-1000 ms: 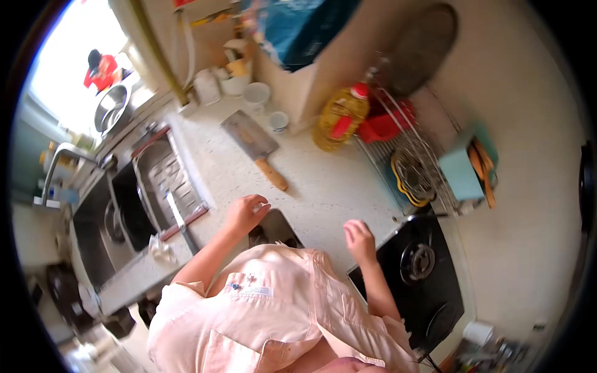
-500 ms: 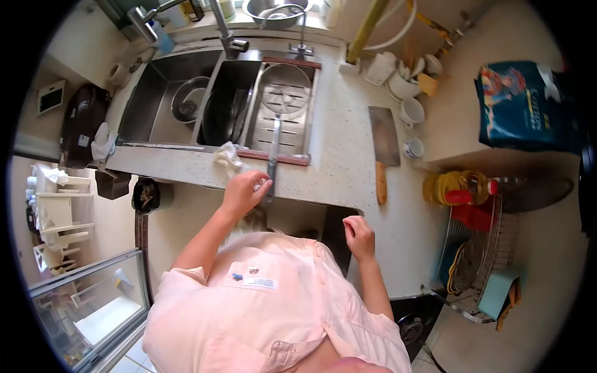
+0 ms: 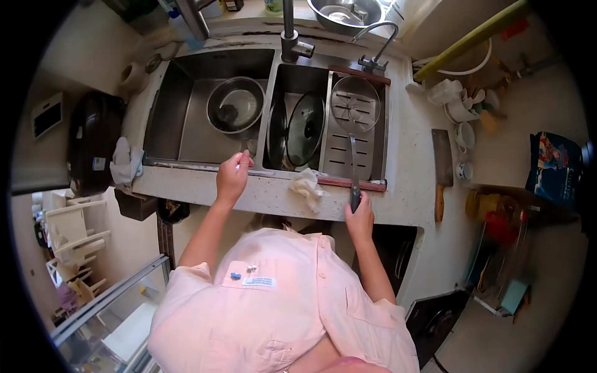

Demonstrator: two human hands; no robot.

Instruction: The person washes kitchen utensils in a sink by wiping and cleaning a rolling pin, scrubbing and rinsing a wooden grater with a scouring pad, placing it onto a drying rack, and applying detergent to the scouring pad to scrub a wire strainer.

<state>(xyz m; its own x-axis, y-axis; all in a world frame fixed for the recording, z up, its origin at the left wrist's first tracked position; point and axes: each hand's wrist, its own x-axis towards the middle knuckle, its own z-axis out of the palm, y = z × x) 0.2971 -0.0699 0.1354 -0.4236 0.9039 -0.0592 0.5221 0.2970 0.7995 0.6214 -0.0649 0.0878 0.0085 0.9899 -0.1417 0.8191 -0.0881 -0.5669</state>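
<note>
The right hand (image 3: 359,214) is closed around the dark handle of a long-handled strainer (image 3: 354,112) at the front edge of the bench (image 3: 410,186); the strainer lies over the slotted drain tray (image 3: 351,146) in the right part of the sink (image 3: 186,124), its round wire head far from the person and its handle running back to the hand; so its long axis runs front to back, head pointing toward the tap (image 3: 289,37), handle toward the body; the left hand (image 3: 231,177) rests on the sink's front rim with fingers loosely curled and one finger raised, holding nothing that I can see

By its look the strainer is light and stiff, a thin metal shaft with a mesh or wire bowl; the weight probably sits at the head, so a grip low on the handle may let it tip forward; the handle end where the hand now sits seems the natural place to hold; wet metal could be slippery, and the mesh would dent if pressed

A crumpled cloth (image 3: 308,186) lies on the bench just left of the handle, between the two hands; a glass lid (image 3: 305,127) leans in the middle basin, a steel bowl (image 3: 235,104) sits in the left basin; a cleaver (image 3: 441,165) lies on the bench well to the right, blade away from the person
</note>
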